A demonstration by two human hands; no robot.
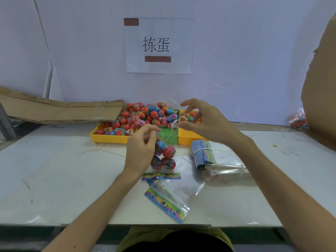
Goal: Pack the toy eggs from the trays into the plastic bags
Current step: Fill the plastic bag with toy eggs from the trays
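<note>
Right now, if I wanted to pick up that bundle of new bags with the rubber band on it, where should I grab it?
Probably take the bundle of bags at its banded colourful header end, coming down from above. That end looks thick and firm where the rubber band squeezes it, and it lies flat on the table. The clear tails look floppy and slippery, so a grip there would likely slide.

The white surface (54, 170) carries two yellow trays (109, 138) (189, 136) and a green tray (168, 136), a banded bag stack (205, 155), loose bags (169, 199) and cardboard (60, 111).
</note>
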